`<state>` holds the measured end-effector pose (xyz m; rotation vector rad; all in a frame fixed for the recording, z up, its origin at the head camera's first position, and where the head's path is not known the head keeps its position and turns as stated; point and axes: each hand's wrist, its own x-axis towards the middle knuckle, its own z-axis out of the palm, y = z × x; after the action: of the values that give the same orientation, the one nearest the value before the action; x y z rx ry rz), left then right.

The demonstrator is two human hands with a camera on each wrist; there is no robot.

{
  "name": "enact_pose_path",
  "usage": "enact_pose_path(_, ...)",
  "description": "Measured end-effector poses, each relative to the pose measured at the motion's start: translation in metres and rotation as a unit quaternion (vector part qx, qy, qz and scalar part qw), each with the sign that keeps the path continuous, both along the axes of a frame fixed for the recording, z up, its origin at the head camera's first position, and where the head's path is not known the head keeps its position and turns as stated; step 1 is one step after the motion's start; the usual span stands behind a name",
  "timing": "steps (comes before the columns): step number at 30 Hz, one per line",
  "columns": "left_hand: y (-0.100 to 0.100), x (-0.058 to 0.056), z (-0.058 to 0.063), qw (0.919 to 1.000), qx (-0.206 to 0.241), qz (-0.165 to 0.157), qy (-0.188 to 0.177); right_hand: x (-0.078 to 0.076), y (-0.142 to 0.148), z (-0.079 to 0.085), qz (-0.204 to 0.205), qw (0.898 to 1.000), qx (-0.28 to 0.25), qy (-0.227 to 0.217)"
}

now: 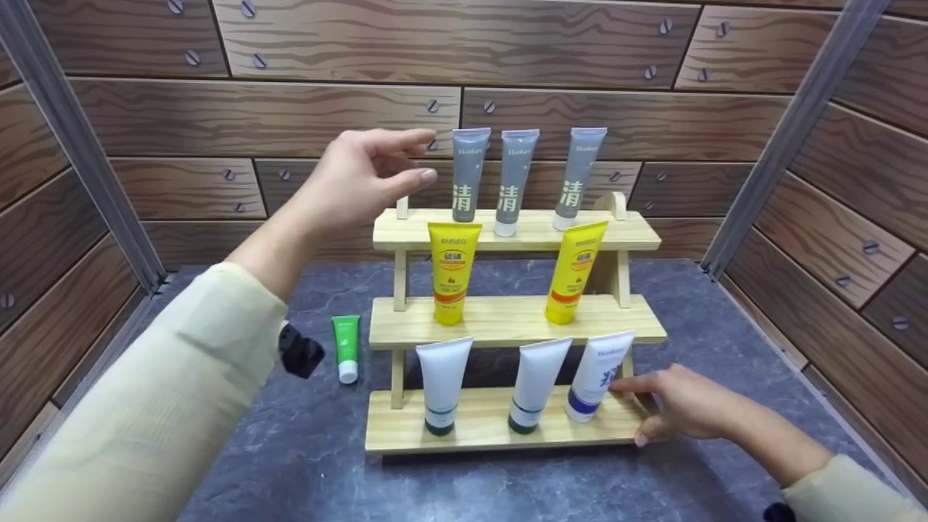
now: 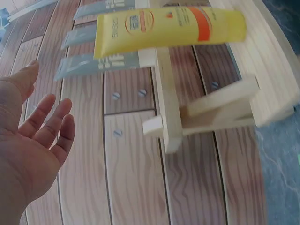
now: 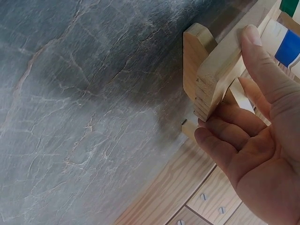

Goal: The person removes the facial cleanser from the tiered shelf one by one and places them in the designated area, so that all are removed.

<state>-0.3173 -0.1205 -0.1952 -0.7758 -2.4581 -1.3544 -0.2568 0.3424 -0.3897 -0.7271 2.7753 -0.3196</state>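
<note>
A three-tier wooden display rack (image 1: 500, 330) holds upright squeeze tubes. My left hand (image 1: 366, 170) hangs in the air left of the leftmost grey tube (image 1: 470, 174) on the top tier; in the left wrist view its fingers (image 2: 54, 122) are loosely bent around nothing. At the bottom tier's right end, my right hand (image 1: 689, 402) grips the board, its thumb (image 3: 258, 51) on the front edge and its other fingers curled behind the end. Close to that hand's forefinger stands a white tube with a blue band (image 1: 596, 377).
Two yellow tubes (image 1: 453, 272) stand on the middle tier, with two white, dark-capped tubes (image 1: 441, 384) below. Left of the rack, a small green tube (image 1: 346, 348) lies on the dark marbled tabletop (image 1: 304, 449). Wood-patterned walls (image 1: 348, 43) enclose the back and sides.
</note>
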Motion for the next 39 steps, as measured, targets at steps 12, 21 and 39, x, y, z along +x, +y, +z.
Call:
enact_pose_path(12,0.025,-0.016,0.001,0.9992,0.022,-0.005,-0.033,0.002,-0.001,0.001,0.001,1.000,-0.001,-0.006)
enact_pose_path(21,0.033,-0.022,-0.005,0.9976,0.037,-0.014,-0.057,0.004,-0.004,-0.001,-0.008,1.000,0.000,-0.007)
enact_pose_path(39,0.045,-0.032,-0.009,0.9973,0.032,-0.013,-0.064,0.001,-0.004,0.001,-0.009,1.000,0.007,-0.012)
